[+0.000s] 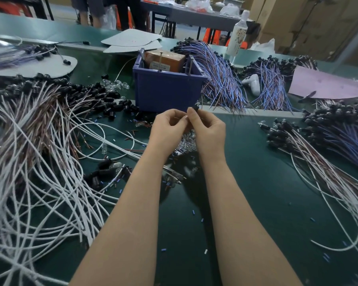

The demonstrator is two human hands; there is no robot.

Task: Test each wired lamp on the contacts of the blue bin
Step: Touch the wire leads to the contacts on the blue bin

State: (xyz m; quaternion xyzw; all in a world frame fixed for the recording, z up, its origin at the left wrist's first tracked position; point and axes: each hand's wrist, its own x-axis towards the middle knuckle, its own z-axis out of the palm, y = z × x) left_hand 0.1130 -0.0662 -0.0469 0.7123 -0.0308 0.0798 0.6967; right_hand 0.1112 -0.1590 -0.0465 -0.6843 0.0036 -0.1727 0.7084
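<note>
The blue bin (167, 91) stands at the table's middle with two upright metal contact pins (160, 62) and a brown transformer block (165, 58) inside. Just in front of it my right hand (207, 129) pinches a small black lamp socket (195, 108) between thumb and forefinger, held up near the bin's lower right corner. My left hand (167, 126) is beside it with fingers curled toward the same piece; whether it grips the lamp's wires is hidden. Under my hands lies a small heap of clear glass bulbs (188, 141).
White-wired lamps (39, 141) sprawl over the left of the green table (246, 182). Blue and brown wired bundles (221, 75) lie right of the bin, more lamps (318, 141) at the right. A white bottle (237, 34) and pink sheet (322, 83) sit behind.
</note>
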